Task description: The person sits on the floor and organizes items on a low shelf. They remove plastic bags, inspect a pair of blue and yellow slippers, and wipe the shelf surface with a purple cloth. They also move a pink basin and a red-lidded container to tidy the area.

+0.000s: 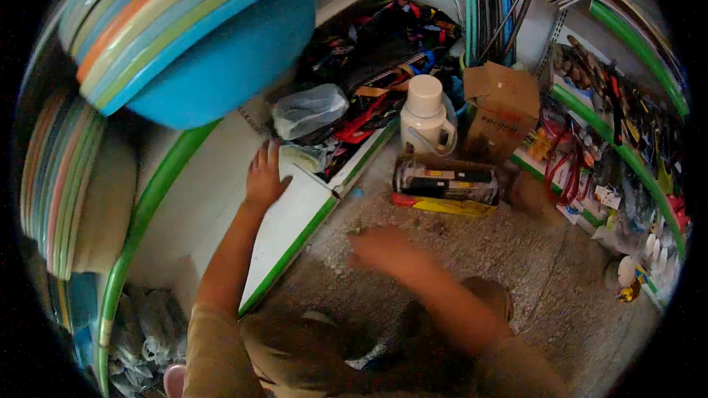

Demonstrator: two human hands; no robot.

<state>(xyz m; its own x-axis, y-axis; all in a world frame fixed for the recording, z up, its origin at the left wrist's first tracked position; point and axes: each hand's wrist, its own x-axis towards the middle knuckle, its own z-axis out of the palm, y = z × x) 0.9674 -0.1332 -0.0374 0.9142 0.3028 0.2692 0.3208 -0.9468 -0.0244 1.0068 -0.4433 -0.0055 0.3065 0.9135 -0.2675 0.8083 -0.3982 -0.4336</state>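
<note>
My left hand (264, 178) reaches over the white shelf (284, 228), fingers stretched out and nothing in them. Just beyond its fingertips lie a clear plastic bag (310, 112) and a second crumpled clear bag (306, 156). My right hand (380, 245) is over the speckled floor, smeared by motion, so its fingers cannot be read. Nearest to it is an open box with red and yellow sides (445, 205), holding dark cylindrical items (450, 177). Behind that box a cream thermos flask (424, 118) stands upright beside an open cardboard carton (501, 107).
Stacked basins, the lowest one blue (228, 59), overhang the upper left; more basins (63, 177) are stacked below. Dark colourful goods (376, 37) fill the shelf's far end. Green-edged shelves (619, 136) with small packaged goods line the right. Hoses (490, 7) hang at the back.
</note>
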